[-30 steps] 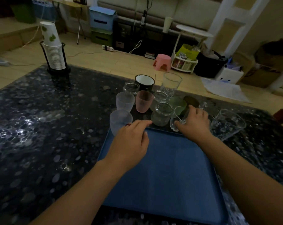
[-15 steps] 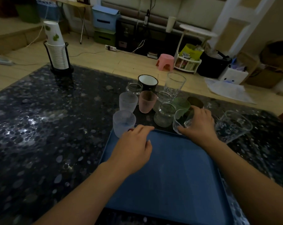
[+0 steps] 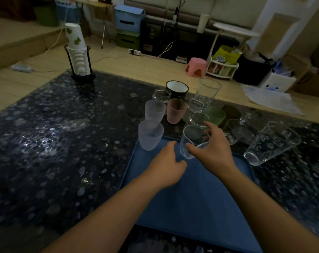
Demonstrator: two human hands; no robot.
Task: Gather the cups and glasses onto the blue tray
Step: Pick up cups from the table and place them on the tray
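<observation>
A blue tray [image 3: 191, 198] lies on the dark table in front of me. My right hand [image 3: 211, 152] grips a small clear glass [image 3: 190, 141] and holds it over the tray's far edge. My left hand [image 3: 166, 165] rests on the tray with relaxed fingers, just left of that glass. A frosted white cup [image 3: 150, 134] stands at the tray's far left corner. Behind it cluster another frosted cup [image 3: 155, 110], a pink cup [image 3: 176, 110], a black mug [image 3: 177, 89], a tall glass [image 3: 208, 92], small jars and a green cup [image 3: 216, 115].
A large clear glass [image 3: 270, 143] lies tilted on the table right of the tray, with a clear handled mug [image 3: 236, 130] beside it. A stack of paper cups in a black holder [image 3: 78, 53] stands at the table's far left. Floor clutter lies beyond the table.
My right hand has lifted the small clear glass out of the cluster and brought it left and nearer, over the tray's far edge. My left hand stayed on the tray.
</observation>
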